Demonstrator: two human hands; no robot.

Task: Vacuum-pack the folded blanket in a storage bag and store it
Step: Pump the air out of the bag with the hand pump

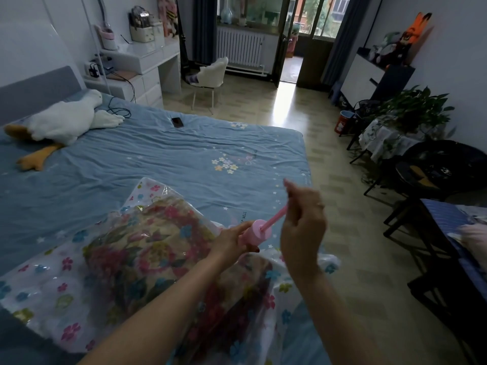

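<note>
Home bedroom: bed (158,154) with blue floral sheet, plush goose (66,122), white dressing desk (147,64), chair (210,75), radiator (239,48) under window, balcony door (292,40), potted plants (413,106).

Pink pump (254,234), clear bag (52,291) w/ multicolour flowers, blanket (147,248) prob. floral red/green, blue flowered bedsheet (158,159).
</note>
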